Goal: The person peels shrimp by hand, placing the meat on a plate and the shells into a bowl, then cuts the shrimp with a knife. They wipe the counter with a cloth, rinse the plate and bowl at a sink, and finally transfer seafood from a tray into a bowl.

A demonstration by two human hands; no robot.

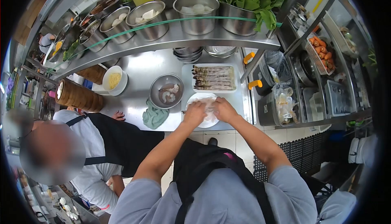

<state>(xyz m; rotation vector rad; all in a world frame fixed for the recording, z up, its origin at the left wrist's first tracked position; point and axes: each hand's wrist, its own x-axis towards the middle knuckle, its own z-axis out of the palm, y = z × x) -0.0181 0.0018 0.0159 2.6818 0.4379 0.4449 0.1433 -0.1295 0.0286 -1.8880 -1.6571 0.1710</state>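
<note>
White plate (202, 120) at near edge of steel counter (138, 71), mostly hidden under both hands. Left hand (194, 113) and right hand (224, 110) side by side on it, fingers curled down over something pale; actual grip impossible to make out. Just beyond: tray of prawns (214, 77), metal bowl (166, 91), green cloth (154, 116). Kitchen, tiled floor; co-worker's hand (118, 116) resting on counter, left.
</note>
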